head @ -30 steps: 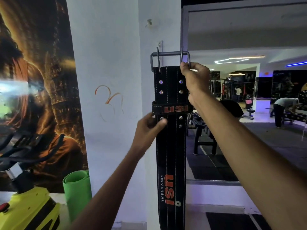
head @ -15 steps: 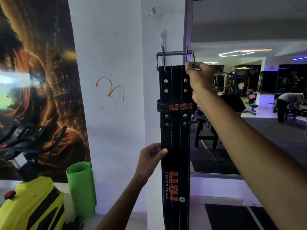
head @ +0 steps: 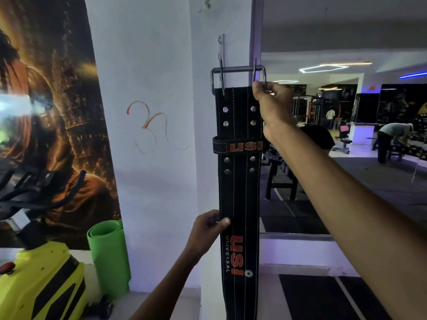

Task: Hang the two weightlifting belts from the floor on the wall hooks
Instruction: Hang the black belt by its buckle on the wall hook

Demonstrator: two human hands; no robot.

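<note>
At the far left a yellow and black exercise machine [head: 39, 282] stands below a large dark orange wall poster [head: 46, 100], and a rolled bright green foam mat [head: 108, 257] leans upright against the white painted pillar [head: 147, 158], which bears a faint orange scribble. Over the last second the left hand [head: 206, 234] has slid down the long black leather weightlifting belt [head: 239, 192] with orange lettering, from just under the keeper loop to the plain strap above the lower logo, while the belt's top has risen in the picture toward the wall fitting. I take that to mean the person is steadying and straightening the hanging length while the buckle end is brought to the hook, so this belt is near its place but, as far as I can tell, not yet hung. The left hand is nearly closed in a light pinch, thumb across the front of the belt's left edge and fingers behind. Higher up, a thin grey metal wall hook [head: 221, 51] on its narrow plate is fixed to the pillar, and the belt's grey steel double-prong buckle [head: 238, 76] sits just below it; whether the buckle frame already rests on the hook I cannot tell. The right hand [head: 272, 105] is closed around the belt's upper right corner at the buckle's right side, carrying the weight. Right of that a large wall mirror [head: 346, 112] shows the gym floor. No second belt is in view.
</note>
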